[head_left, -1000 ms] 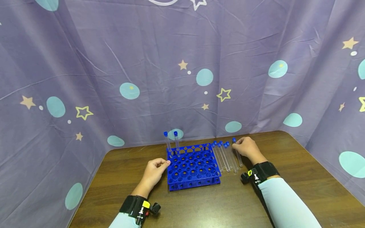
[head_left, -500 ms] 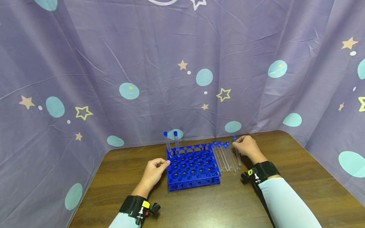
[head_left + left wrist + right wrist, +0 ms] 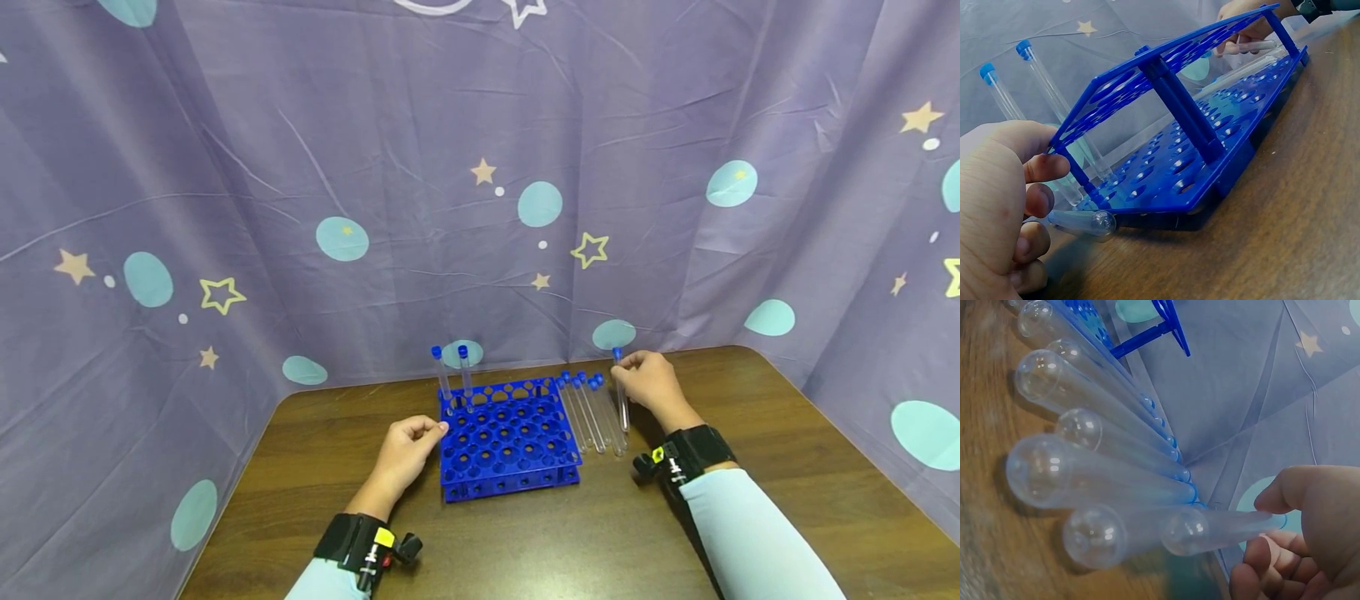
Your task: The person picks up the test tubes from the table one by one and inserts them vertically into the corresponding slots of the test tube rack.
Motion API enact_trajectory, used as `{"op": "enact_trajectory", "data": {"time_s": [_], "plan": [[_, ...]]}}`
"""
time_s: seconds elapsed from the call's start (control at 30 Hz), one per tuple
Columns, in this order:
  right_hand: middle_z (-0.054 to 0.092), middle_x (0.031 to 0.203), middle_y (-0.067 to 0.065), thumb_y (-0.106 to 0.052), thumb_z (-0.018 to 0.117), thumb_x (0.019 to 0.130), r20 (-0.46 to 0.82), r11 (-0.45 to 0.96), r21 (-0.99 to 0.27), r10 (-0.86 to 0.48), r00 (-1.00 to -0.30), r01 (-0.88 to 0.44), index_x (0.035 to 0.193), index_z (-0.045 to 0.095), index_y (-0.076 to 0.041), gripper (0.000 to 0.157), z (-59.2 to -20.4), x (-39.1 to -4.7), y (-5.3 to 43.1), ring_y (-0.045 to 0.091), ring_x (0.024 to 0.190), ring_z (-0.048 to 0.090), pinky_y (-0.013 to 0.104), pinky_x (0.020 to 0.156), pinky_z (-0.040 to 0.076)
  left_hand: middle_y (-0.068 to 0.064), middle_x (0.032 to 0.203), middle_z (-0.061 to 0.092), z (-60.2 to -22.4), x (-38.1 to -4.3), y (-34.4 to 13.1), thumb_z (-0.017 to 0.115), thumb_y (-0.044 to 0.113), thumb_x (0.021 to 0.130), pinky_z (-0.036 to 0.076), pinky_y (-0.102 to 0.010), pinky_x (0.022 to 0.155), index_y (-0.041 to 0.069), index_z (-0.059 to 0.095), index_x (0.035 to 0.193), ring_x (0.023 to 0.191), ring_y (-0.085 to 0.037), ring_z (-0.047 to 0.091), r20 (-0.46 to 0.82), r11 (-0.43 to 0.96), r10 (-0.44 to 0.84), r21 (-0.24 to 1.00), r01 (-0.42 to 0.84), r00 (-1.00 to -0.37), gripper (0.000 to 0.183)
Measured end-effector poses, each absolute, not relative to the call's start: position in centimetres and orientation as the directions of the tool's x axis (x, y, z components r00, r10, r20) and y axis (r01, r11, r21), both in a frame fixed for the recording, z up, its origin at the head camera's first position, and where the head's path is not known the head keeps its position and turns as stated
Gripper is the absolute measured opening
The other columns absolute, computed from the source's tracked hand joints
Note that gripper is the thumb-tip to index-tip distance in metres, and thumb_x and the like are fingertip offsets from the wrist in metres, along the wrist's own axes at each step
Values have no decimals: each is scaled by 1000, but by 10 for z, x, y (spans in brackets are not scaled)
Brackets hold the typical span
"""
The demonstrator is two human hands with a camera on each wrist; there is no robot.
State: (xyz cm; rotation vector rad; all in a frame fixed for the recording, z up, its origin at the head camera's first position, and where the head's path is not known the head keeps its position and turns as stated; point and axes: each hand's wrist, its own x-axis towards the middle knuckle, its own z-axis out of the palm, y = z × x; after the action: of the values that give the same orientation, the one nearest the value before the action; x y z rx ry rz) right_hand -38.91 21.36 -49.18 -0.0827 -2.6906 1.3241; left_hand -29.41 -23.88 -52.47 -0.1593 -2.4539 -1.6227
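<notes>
I'd call this picking up: a capped test tube (image 3: pixel 622 407), right of the rack, is pinched below its cap between right-hand (image 3: pixel 651 385) fingertips. The next move probably calls for clearing the neighbouring tubes (image 3: pixel 589 417) (two others (image 3: pixel 466 381) stand upper left in the rack). That arm reaches from lower right; the left hand (image 3: pixel 405 454) grips the blue test-tube rack (image 3: pixel 512 472), lower centre, thumb on top.

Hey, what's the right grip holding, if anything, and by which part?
The right grip pinches a clear test tube near its top, just below the blue cap.
</notes>
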Motion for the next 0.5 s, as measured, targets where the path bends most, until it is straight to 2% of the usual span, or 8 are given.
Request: {"op": "enact_trajectory", "data": {"time_s": [0.2,0.4,0.5], "plan": [[80,91,13,-24,72,99,186,616,-785,137,-973,-63,122,77,5,38,-492,-392,213,14,63,70,29,61,57,9,69,54,-524,-294,-239,82,16,104,42,-24,67,4,82,89,68,-7,50,218,407,-17,893,192,-976,20],[77,95,13,-23,73,97,287,627,-770,169,-943,-122,121,78,2,35,-492,-392,213,24,82,70,32,74,55,8,69,54,-523,-294,-238,81,16,105,43,-24,67,4,82,88,67,-7,51,220,408,-17,892,194,-975,20],[76,93,12,-21,72,96,327,623,-769,186,-927,-146,120,79,2,34,-492,-391,212,25,83,69,32,75,54,8,69,55,-523,-293,-238,81,16,105,43,-24,67,4,82,88,67,-8,51,221,409,-18,892,195,-975,20]]}}
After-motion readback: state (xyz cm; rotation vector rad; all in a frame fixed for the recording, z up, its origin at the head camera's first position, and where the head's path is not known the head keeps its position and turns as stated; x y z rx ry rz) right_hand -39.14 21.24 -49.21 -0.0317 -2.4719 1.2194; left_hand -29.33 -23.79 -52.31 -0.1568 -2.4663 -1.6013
